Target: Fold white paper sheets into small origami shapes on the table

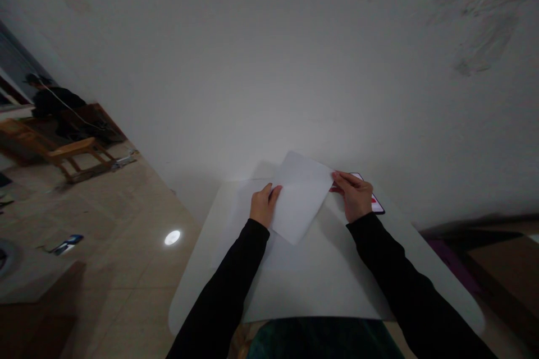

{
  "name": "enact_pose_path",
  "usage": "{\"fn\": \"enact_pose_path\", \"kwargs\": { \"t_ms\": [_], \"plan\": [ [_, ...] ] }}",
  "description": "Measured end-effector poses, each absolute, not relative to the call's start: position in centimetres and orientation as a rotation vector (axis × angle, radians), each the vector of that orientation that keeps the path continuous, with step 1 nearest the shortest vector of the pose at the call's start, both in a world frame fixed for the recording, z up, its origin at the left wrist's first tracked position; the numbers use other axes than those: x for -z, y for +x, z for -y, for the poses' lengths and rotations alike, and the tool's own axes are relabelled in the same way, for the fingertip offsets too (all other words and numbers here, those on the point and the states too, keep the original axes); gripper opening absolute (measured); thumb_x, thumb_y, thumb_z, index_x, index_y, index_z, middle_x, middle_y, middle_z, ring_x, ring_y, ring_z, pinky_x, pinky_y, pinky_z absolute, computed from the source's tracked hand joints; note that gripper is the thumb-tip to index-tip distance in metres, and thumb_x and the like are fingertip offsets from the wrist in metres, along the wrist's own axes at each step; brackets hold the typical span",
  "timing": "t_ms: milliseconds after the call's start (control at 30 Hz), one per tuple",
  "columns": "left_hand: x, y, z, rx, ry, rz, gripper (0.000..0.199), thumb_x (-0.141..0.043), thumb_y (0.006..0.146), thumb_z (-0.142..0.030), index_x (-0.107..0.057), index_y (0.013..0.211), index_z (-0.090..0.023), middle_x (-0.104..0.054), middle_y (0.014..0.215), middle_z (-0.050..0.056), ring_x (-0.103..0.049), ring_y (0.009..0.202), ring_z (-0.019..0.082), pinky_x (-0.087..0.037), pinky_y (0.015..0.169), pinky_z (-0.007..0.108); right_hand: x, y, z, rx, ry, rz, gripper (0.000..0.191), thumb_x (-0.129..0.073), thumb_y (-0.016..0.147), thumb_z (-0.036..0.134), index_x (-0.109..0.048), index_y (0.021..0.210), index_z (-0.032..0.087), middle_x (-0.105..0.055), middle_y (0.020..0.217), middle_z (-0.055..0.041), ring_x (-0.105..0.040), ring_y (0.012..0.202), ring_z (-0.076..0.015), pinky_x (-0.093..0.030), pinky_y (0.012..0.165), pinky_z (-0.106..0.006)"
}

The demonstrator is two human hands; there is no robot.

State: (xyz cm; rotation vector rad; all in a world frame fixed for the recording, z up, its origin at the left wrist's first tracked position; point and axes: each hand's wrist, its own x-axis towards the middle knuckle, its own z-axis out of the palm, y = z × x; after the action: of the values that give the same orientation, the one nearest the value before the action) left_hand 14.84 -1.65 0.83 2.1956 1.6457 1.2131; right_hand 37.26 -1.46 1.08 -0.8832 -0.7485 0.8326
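Two hands on one white paper sheet (pixel 301 196), lying skewed across a bigger white sheet (pixel 311 283) on a rounded white surface (pixel 442 275). Left hand (pixel 264 206) rests curled on the paper's left edge, can't tell if it's actually gripping. Right hand (pixel 355 196) pinches the right corner (no crease or fold that I can spot so far). Black-edged card (pixel 377 206) pokes out just past that hand.
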Motion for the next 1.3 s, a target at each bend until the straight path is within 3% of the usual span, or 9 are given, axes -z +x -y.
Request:
{"fn": "enact_pose_path", "kwargs": {
  "t_ms": [200,467,1300],
  "plan": [
    [-0.7,14.9,1.7,-1.193,2.240,-1.644,0.036,-0.037,0.089,-0.045,-0.055,0.074,-0.017,-0.052,0.056,-0.001,-0.047,0.049,0.011,-0.031,0.052,0.023,-0.8,37.0,1.4,-0.858,-0.875,0.653,0.022,-0.075,0.059,0.031,-0.069,0.074,0.016,-0.065,0.065,-0.0011,-0.059,0.055,-0.0127,-0.049,0.046,-0.025],
    [0.0,14.1,0.9,-1.268,2.179,-1.889,0.038,-0.034,0.089,-0.046,-0.056,0.077,-0.017,-0.052,0.054,0.001,-0.049,0.050,0.014,-0.031,0.054,0.025,0.3,34.4,2.6,-1.316,-0.926,0.812,0.033,-0.074,0.061,0.041,-0.067,0.077,0.013,-0.069,0.074,-0.0073,-0.064,0.064,-0.0163,-0.054,0.062,-0.030],
    [0.5,14.4,1.0,-1.252,2.185,-1.908,0.037,-0.035,0.090,-0.045,-0.055,0.074,-0.018,-0.051,0.052,0.000,-0.048,0.049,0.014,-0.028,0.054,0.025,1.7,32.7,3.0,-1.233,-0.975,0.906,0.037,-0.069,0.063,0.050,-0.066,0.074,0.015,-0.068,0.069,-0.0033,-0.062,0.063,-0.0161,-0.052,0.062,-0.030]
  ]
}}
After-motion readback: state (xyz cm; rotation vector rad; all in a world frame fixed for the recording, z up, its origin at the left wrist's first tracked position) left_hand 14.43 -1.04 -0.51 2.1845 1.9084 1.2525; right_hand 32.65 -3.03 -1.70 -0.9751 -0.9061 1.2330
